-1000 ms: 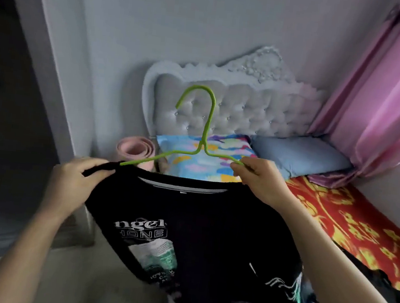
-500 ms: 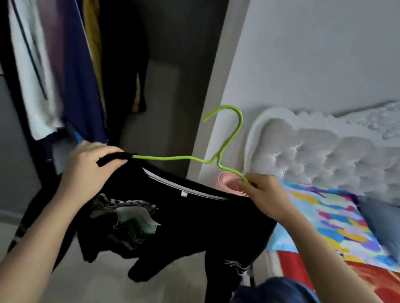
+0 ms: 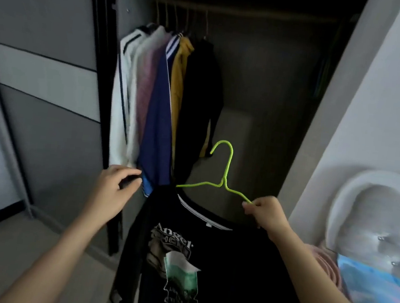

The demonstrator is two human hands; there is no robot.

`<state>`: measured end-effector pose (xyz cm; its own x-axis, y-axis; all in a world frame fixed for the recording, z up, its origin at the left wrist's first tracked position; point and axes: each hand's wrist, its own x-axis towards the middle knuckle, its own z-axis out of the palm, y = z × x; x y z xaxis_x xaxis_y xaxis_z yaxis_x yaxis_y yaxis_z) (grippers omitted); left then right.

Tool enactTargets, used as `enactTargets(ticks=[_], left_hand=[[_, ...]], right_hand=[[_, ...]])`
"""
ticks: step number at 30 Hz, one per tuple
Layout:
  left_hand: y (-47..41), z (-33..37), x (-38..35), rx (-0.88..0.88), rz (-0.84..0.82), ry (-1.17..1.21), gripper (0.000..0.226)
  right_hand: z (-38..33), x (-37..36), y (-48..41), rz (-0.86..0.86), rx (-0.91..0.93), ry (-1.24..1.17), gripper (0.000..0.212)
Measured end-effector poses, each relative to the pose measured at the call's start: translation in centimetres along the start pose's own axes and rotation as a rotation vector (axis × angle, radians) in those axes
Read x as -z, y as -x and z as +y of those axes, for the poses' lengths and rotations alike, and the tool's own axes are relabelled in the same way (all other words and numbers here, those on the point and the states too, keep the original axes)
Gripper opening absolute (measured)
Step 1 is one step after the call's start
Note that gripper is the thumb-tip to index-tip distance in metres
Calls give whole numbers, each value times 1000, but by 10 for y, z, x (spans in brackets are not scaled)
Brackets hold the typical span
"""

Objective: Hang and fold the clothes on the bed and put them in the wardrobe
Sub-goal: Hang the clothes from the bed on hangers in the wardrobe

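Note:
A black printed T-shirt (image 3: pixel 216 260) hangs on a lime-green hanger (image 3: pixel 224 179) in front of the open wardrobe (image 3: pixel 261 103). My right hand (image 3: pixel 265 215) pinches the hanger's right arm together with the shirt's shoulder. My left hand (image 3: pixel 112 191) is off to the left, level with the hanger's left end, its fingers curled round a dark bit of fabric that looks like the shirt's sleeve, which trails below the hand. The hook points up, well below the wardrobe rail (image 3: pixel 235 8).
Several garments (image 3: pixel 159 102) hang bunched at the rail's left; the right part of the rail is bare. A grey sliding door (image 3: pixel 38 98) stands to the left, a white wall (image 3: pixel 372 121) to the right. The tufted headboard (image 3: pixel 376 213) and a colourful pillow (image 3: pixel 377 296) lie at the lower right.
I have turned left from the bed to face the wardrobe, carrying the shirt on its hanger. My left hand has moved off the shirt's shoulder further left.

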<state>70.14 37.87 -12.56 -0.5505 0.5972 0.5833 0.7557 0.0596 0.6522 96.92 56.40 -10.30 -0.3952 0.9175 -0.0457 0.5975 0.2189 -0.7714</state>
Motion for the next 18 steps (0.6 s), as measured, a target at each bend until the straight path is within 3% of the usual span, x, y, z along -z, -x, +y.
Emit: enactTargets(ticks=[5,8,13,18], left_hand=[[-68,-31,-37,51,-88,15,15],[-106,-47,-57,86,-73,17,17],[-154,-58,-73,42,-61,45,27],[-218,-59,-79,-59,-33,108,24]], right_hand=[[0,-15,-81,-132,-160,-248,19],[-9,-16,-130,-195,-219,-411,30],[-28,-37,-185,-177,-246,-564,30],[-57,-39,-231,-96,-260,-665,26]])
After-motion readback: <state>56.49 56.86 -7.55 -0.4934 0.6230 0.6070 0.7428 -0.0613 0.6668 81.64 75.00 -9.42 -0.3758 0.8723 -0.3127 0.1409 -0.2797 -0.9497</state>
